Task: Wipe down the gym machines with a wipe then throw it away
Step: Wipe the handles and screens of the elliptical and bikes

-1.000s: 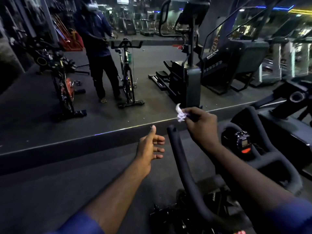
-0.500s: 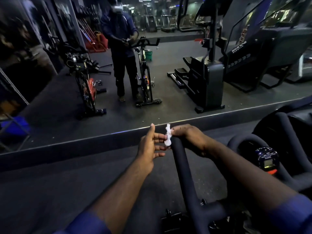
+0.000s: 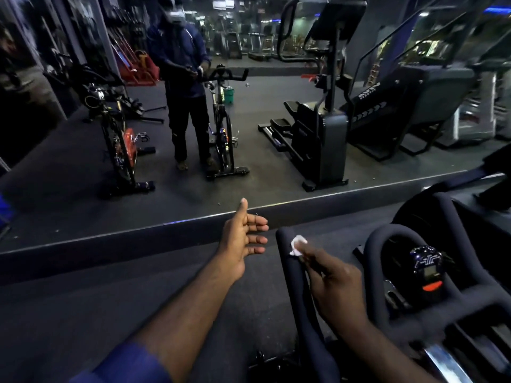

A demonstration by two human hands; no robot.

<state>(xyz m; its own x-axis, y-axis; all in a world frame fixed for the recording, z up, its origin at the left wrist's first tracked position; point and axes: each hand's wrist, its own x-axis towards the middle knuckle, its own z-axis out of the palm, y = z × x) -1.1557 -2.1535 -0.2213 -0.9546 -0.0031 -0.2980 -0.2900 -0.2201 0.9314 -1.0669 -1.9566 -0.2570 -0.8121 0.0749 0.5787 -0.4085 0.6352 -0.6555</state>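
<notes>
Spin bike, front end, seen from the head camera.

- Wipe (image 3: 298, 245): small, white, crumpled; pinched in the fingertips of the right hand (image 3: 336, 288) and pressed onto the upper end of the handlebar (image 3: 290, 275), on its left horn near the tip. Most of the wipe is covered by the fingers.
- Left hand (image 3: 243, 239): holds nothing; fingers straight and slightly spread, thumb up, palm turned toward the handlebar, just beside the horn's tip and apart from it.
- Display (image 3: 427, 265): small unit with a red patch below the screen, set inside the handlebar's loop; its readout is too dim to read.
- Bike frame: cut off by the bottom and right edges.
- Floor (image 3: 83, 313): dark matting, running to the base of a wall mirror (image 3: 262, 183).

In the mirror:
- Bucket (image 3: 228, 95): green, on the floor behind the reflected bike (image 3: 224, 125); partly hidden by that bike's frame, contents not visible.
- Person's reflection (image 3: 185, 87): blue top, both hands at the bike's handlebar; the hands are too small and dark to make out.
- Second bike (image 3: 121, 139) with an orange part, to the left.
- Stepper machine (image 3: 326, 128) to the right — further machines behind it blurred.
</notes>
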